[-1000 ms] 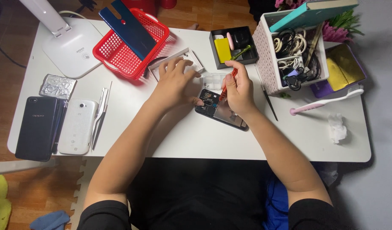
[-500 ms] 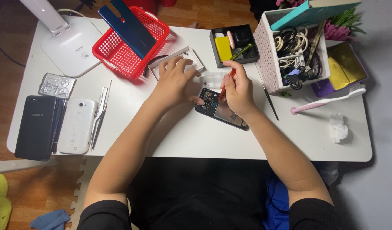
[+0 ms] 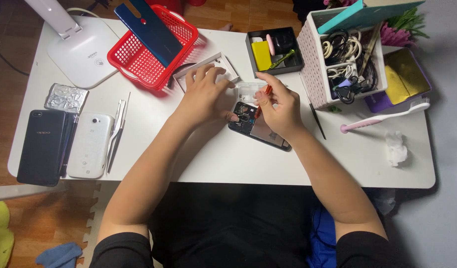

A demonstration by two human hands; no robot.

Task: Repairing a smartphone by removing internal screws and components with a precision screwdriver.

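Our right hand (image 3: 279, 106) pinches a red-handled screwdriver (image 3: 262, 99), tip seemingly on the opened black phone (image 3: 256, 128) lying mid-table (image 3: 228, 159). Our left hand (image 3: 204, 95) rests curled, thumb pressing the phone's upper end, grasping nothing.

head camera, looking straight down, fairly high, over white table (image 3: 223, 159)

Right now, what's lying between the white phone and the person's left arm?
In the head view, silver metal tweezers lie on the white table between the white phone and the left arm.
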